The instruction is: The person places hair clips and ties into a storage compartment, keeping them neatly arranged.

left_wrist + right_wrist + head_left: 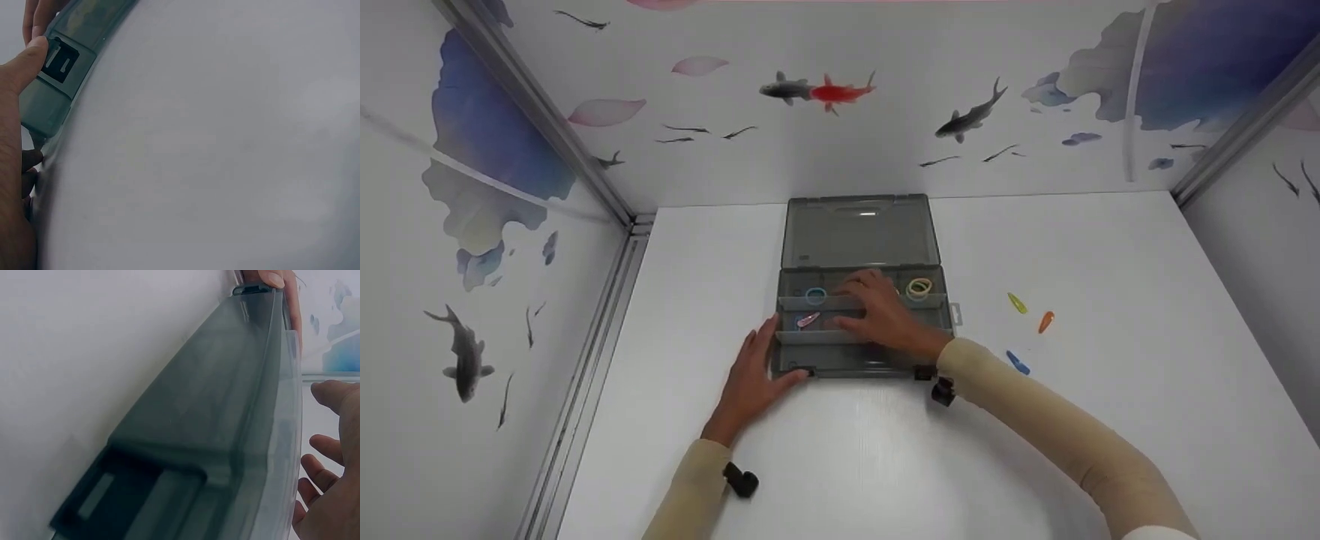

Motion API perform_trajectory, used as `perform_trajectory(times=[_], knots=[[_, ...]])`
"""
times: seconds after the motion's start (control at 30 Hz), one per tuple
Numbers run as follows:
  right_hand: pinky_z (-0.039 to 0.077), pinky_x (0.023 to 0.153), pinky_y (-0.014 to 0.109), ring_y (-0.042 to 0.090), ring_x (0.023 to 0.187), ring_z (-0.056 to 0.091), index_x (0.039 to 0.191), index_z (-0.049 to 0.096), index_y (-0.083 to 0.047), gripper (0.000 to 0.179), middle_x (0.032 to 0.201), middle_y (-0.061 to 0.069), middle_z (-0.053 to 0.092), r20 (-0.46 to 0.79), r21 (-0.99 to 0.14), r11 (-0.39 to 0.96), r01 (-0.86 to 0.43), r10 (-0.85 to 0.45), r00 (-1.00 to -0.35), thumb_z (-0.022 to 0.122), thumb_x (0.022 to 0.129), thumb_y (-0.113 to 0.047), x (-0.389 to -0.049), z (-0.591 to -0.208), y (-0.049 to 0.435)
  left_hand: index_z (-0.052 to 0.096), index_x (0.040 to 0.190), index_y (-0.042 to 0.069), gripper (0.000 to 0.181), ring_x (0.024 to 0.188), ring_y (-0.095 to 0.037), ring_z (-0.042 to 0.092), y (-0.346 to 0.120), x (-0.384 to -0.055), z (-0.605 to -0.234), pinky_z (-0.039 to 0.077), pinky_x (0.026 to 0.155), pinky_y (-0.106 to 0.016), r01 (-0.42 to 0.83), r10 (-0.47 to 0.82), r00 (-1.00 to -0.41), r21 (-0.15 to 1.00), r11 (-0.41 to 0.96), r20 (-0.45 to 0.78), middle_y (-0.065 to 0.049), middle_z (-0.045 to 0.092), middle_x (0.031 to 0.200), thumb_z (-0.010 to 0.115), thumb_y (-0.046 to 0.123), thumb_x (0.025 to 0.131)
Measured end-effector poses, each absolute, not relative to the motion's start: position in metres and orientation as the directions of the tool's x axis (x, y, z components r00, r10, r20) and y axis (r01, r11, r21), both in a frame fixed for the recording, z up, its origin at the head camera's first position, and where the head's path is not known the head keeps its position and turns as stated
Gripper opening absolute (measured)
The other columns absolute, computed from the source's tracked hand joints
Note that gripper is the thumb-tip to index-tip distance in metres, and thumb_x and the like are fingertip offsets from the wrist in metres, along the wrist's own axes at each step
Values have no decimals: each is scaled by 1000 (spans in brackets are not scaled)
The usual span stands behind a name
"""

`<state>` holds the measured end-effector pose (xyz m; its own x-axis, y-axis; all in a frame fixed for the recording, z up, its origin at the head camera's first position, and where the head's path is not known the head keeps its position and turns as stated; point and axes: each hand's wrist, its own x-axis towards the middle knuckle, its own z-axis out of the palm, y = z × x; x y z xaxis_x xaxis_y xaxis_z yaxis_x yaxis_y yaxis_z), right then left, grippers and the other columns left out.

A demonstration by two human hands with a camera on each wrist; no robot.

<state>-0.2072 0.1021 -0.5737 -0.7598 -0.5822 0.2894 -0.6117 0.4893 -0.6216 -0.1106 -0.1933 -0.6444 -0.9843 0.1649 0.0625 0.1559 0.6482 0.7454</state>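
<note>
A grey see-through compartment box point(859, 354) lies with its lid point(859, 232) folded back. My left hand point(750, 379) holds its near left corner, thumb on the front latch point(60, 61) and fingers along the left side. Over the middle of the box hovers my right hand point(883, 315), fingers loosely bent and apart; nothing shows in its grasp. A blue hair tie point(815, 295) is in the back row on the left, and several pale hair ties point(919, 289) are on the right. In the middle row lies a pink hair clip point(808, 320). The right hand hides part of both rows.
On the white table point(870, 450), right of the box, lie a yellow-green hair clip point(1017, 302), an orange hair clip point(1046, 322) and a blue hair clip point(1018, 363). A patterned wall point(885, 157) stands behind the lid, with side walls left and right.
</note>
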Motion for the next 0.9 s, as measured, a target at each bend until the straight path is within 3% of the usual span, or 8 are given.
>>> perform_trajectory(times=[0.57,0.9], knots=[[42,109,65,44,127,54,133,70,7,45,140,27,61,319,-640,503,-581,-514,-796,84,101,-22,-212,-572,150,17,176,46,109,167,-44,20,-194,-110,-643,28,124,-77,138,151,-987,743,655,50,-2,31,180,77,76,90],[39,109,63,39,125,56,129,74,2,40,135,20,65,306,-645,562,-517,-430,-849,88,98,-20,-210,-577,181,17,177,43,109,166,-46,23,-192,-109,-643,30,122,-78,160,161,-984,729,665,69,-3,31,181,78,73,92]])
